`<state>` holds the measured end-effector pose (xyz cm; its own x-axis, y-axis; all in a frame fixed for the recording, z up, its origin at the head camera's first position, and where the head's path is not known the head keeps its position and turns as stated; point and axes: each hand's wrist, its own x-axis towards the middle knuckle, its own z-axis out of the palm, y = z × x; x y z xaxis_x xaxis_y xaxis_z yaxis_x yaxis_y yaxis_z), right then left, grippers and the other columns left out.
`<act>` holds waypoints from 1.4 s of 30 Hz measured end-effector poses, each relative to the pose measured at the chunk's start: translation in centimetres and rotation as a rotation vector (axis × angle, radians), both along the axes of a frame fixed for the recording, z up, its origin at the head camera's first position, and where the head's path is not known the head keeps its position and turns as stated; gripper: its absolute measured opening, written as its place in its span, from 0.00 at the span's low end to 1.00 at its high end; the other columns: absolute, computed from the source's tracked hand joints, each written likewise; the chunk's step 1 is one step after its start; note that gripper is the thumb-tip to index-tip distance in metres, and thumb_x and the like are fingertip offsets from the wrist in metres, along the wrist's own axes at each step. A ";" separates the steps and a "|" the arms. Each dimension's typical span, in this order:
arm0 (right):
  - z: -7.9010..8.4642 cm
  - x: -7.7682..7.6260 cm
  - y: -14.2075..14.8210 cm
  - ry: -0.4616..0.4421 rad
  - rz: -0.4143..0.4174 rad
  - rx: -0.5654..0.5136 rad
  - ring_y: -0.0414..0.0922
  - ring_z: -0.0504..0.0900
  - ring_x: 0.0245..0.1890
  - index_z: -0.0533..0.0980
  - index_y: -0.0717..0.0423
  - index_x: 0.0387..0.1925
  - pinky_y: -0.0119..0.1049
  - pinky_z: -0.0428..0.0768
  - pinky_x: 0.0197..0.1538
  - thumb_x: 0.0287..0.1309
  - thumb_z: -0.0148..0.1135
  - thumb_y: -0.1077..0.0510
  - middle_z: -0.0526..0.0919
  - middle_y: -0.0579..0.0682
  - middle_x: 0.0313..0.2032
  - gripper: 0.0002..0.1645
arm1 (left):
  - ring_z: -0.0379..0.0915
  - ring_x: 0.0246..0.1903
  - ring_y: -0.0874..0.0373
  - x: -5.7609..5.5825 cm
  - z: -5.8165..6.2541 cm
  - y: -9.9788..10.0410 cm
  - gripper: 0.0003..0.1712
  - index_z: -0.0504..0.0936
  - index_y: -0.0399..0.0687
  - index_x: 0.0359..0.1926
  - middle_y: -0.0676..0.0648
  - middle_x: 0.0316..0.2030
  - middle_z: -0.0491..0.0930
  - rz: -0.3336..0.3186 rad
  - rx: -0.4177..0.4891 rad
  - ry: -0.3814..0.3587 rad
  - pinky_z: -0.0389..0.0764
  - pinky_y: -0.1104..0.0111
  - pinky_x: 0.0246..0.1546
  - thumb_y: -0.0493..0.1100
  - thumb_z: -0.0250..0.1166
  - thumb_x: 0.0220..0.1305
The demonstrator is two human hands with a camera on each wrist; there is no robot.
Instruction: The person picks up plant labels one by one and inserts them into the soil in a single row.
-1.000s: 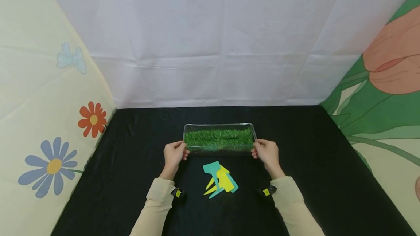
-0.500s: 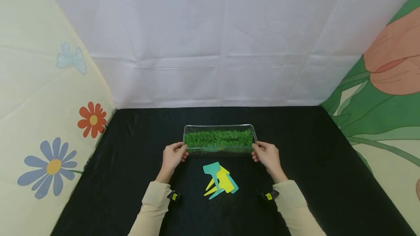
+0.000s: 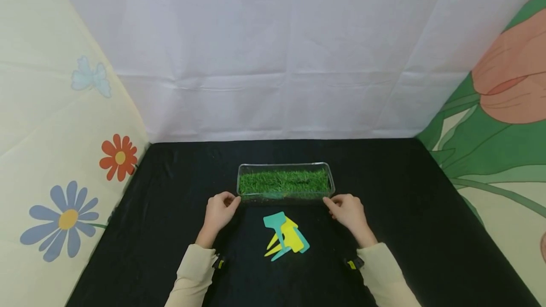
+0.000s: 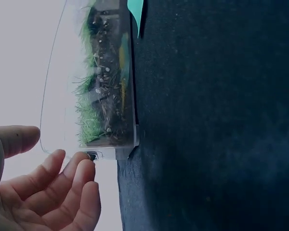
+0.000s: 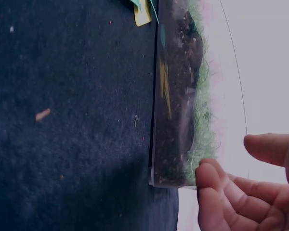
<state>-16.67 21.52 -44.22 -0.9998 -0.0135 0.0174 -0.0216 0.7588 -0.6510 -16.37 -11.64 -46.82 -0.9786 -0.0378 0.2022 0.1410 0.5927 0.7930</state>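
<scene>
A clear plastic box of short green grass on dark soil stands on the black cloth. My left hand is at its near left corner, thumb and fingers parted and loosely bent. In the left wrist view the thumb tip is right at the rim, with the fingertips close by the end wall. The right hand is at the near right corner, its thumb likewise apart from loosely bent fingers. In front of the box lies a small overlapping pile of T-shaped plant labels, teal and yellow.
Black cloth covers the table. A white sheet hangs behind it, with flower-printed cloths at both sides. In the right wrist view a small brown scrap lies on the cloth.
Both hands have let go of the box ends and drawn back slightly toward the body, fingers loosening. The box and the plant labels stay where they were.
</scene>
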 end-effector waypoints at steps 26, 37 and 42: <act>-0.6 -0.1 -5.8 0.124 0.422 0.141 0.34 0.64 0.11 0.81 0.62 0.40 0.29 0.65 0.16 0.52 0.63 0.60 0.74 0.40 0.16 0.13 | 0.69 0.19 0.62 1.2 0.2 -0.3 0.04 0.82 0.41 0.28 0.51 0.20 0.77 -0.021 0.018 0.030 0.72 0.68 0.22 0.37 0.63 0.57; -0.9 -0.3 -7.4 0.084 0.582 0.210 0.34 0.62 0.08 0.80 0.63 0.43 0.27 0.60 0.13 0.53 0.63 0.58 0.68 0.39 0.11 0.17 | 0.69 0.19 0.62 1.3 0.3 -0.4 0.03 0.82 0.41 0.28 0.51 0.20 0.77 -0.011 0.040 0.075 0.71 0.69 0.21 0.37 0.63 0.56; -1.2 -0.5 -7.8 0.068 0.592 0.230 0.34 0.59 0.07 0.79 0.63 0.45 0.26 0.56 0.12 0.52 0.64 0.56 0.65 0.39 0.09 0.20 | 0.69 0.19 0.62 1.3 0.4 -0.4 0.03 0.82 0.41 0.28 0.51 0.20 0.77 -0.011 0.021 0.098 0.71 0.70 0.21 0.37 0.63 0.56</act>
<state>-17.17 13.69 -45.42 -0.8185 -0.5744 0.0111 -0.5155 0.7256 -0.4558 -15.05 -12.03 -46.42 -0.9545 -0.0320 0.2966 0.2254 0.5739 0.7873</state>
